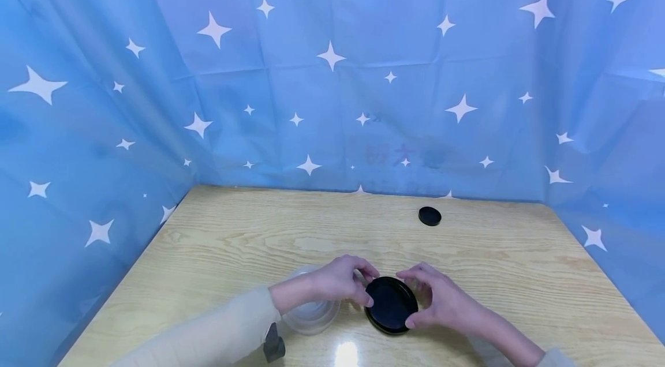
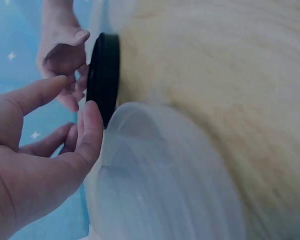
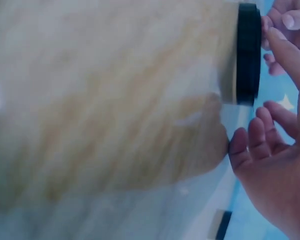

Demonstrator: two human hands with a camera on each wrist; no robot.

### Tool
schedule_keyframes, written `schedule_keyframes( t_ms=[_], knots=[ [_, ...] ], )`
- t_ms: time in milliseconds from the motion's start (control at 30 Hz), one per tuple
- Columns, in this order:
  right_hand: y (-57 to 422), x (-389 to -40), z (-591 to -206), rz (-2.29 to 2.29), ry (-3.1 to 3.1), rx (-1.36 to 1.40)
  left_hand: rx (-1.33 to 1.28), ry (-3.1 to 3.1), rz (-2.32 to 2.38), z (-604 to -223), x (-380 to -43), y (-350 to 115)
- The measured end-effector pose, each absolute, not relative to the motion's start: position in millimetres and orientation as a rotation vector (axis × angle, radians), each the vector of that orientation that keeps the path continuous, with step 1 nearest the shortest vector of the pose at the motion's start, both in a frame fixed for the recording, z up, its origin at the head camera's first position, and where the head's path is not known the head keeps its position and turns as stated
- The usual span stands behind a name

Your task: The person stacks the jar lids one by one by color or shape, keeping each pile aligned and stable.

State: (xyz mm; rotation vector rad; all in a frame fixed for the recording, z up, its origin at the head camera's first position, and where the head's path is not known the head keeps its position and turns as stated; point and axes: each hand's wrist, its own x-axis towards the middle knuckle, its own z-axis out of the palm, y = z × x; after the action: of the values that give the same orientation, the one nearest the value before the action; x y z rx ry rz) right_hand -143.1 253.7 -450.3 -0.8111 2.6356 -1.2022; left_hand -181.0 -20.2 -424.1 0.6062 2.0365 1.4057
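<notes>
A large black round lid [image 1: 391,304] lies flat on the table between the two hands. My left hand [image 1: 340,281] is at its left side, thumb and fingers spread around the near edge; in the left wrist view [image 2: 45,150] its fingers are bent loosely beside the lid [image 2: 104,75]. On the opposite side, my right hand [image 1: 441,300] curves around the lid's right edge, its thumb tip by the rim. Whether the fingertips touch the lid is hard to tell. Under the left forearm stands a clear plastic bowl-like container [image 1: 312,318], partly hidden by the wrist.
A smaller black round lid [image 1: 429,216] lies toward the back right of the wooden table [image 1: 249,228]. Blue curtains [image 1: 291,84] with white stars hang behind and along both sides. A dark device [image 1: 273,345] is strapped at the left wrist.
</notes>
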Motion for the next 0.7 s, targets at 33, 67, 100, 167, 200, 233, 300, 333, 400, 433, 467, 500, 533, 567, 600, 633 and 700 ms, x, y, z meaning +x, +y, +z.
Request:
schedule_keyframes(
  t_ms=[33,67,100,167,200,233,300,333,400,433,467,500,533,567,600,633,700],
  knots=[
    [254.4,-143.9,-449.6,-1.222,2.634,-0.808,0.61,2.022,1.423,-423.4,-182.3,-21.0],
    [255.1,-144.6,-448.9,-1.248,2.632,-0.813,0.618,2.006,1.443,-422.5,-183.7,-21.8],
    [256.0,-145.2,-448.2,-1.267,2.631,-0.817,0.626,1.991,1.464,-421.4,-185.2,-22.5],
    [257.6,-145.8,-446.2,-1.287,2.639,-0.828,0.646,1.978,1.482,-418.4,-188.1,-23.9],
    [258.3,-146.1,-444.9,-1.302,2.637,-0.832,0.653,1.974,1.491,-416.6,-189.5,-24.5],
    [259.1,-146.4,-443.4,-1.314,2.636,-0.831,0.663,1.969,1.501,-414.9,-191.1,-24.9],
    [261.3,-147.6,-440.4,-1.336,2.628,-0.819,0.678,1.951,1.522,-412.0,-195.1,-25.3],
    [262.3,-148.6,-438.9,-1.352,2.623,-0.805,0.683,1.949,1.532,-410.7,-197.2,-25.2],
    [264.7,-150.9,-435.6,-1.378,2.622,-0.785,0.69,1.945,1.553,-408.2,-201.9,-24.3],
    [265.9,-152.1,-433.8,-1.388,2.629,-0.781,0.693,1.946,1.559,-406.7,-204.3,-23.7],
    [267.1,-153.5,-432.1,-1.399,2.637,-0.781,0.692,1.952,1.564,-405.0,-206.7,-22.8],
    [268.2,-155.0,-430.4,-1.414,2.645,-0.782,0.692,1.959,1.571,-403.3,-209.2,-21.5],
    [269.4,-156.4,-428.7,-1.425,2.658,-0.785,0.691,1.967,1.578,-401.6,-212.0,-19.8],
    [270.6,-158.1,-426.7,-1.436,2.671,-0.796,0.69,1.973,1.584,-399.7,-214.8,-17.9],
    [272.0,-159.9,-424.6,-1.442,2.685,-0.804,0.683,1.981,1.592,-397.6,-217.6,-15.6],
    [273.5,-161.8,-422.5,-1.451,2.696,-0.8,0.673,1.99,1.6,-395.6,-220.7,-13.0],
    [277.5,-166.2,-418.3,-1.457,2.716,-0.77,0.655,2.001,1.61,-392.2,-227.7,-7.3]
  ],
)
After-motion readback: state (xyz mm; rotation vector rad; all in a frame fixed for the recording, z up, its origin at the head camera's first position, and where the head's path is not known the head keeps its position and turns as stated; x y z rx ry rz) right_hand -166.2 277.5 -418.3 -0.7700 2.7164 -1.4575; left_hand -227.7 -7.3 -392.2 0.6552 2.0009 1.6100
